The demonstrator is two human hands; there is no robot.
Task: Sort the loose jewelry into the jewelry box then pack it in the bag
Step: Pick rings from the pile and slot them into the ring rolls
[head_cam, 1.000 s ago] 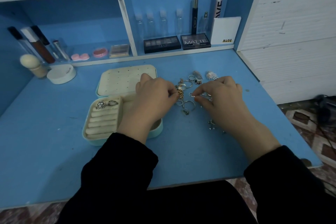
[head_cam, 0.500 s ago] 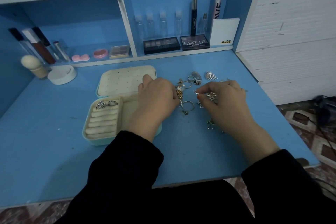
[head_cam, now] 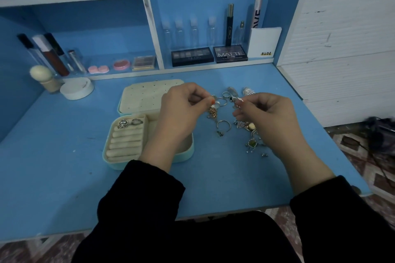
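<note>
The mint jewelry box [head_cam: 115, 161] lies open on the blue desk, its cream lid [head_cam: 145, 97] folded back. Two silver rings [head_cam: 130, 123] sit in its ring rolls. Loose jewelry [head_cam: 223, 124] is scattered to the right of the box: rings, a gold chain [head_cam: 212, 111], and pendants. My left hand [head_cam: 181, 111] hovers over the box's right side, with thumb and forefinger pinching something tiny above the chain. My right hand [head_cam: 269, 117] is raised over the pile and pinches a small silver piece [head_cam: 237, 100].
A white round jar [head_cam: 77, 91] and a makeup sponge [head_cam: 42, 77] stand at the back left. Bottles, tubes and eyeshadow palettes [head_cam: 192, 56] line the shelf behind. A white wall [head_cam: 342, 49] borders the desk on the right. The desk's front edge [head_cam: 192, 218] is near my body.
Both hands have lifted from the pile and drawn slightly apart. The right hand now holds a small silver piece up, and the pendants beneath it are uncovered.
</note>
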